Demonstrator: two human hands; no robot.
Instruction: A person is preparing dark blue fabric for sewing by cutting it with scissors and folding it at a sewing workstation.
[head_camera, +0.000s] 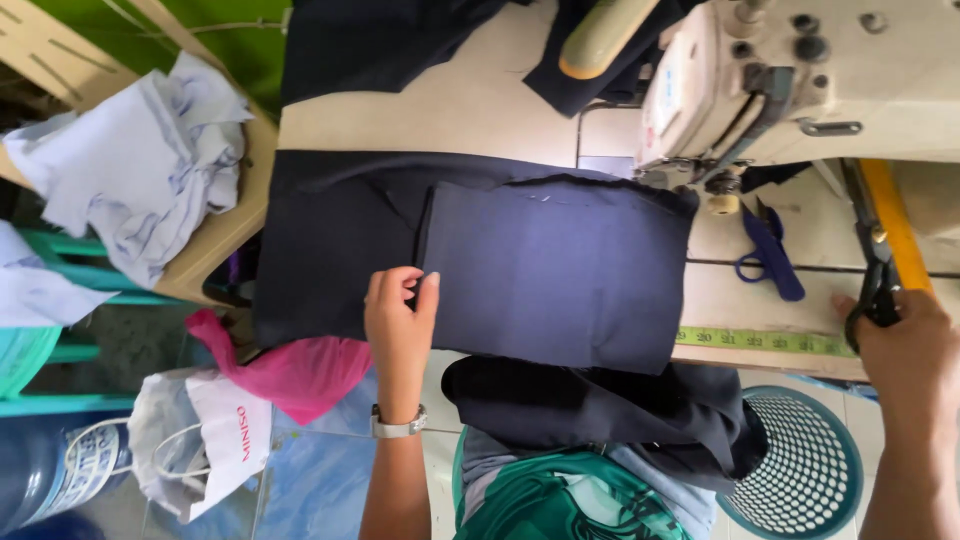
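Navy cloth lies flat on the desk, soft, light, best pinched at its edge; left hand pinches there, right hand seemingly closed around black shears.

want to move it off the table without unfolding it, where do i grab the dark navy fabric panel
Grip the dark navy fabric panel at its near-left folded edge, where the left hand already pinches it. Come from the table's front edge; the far right corner sits by the sewing machine.
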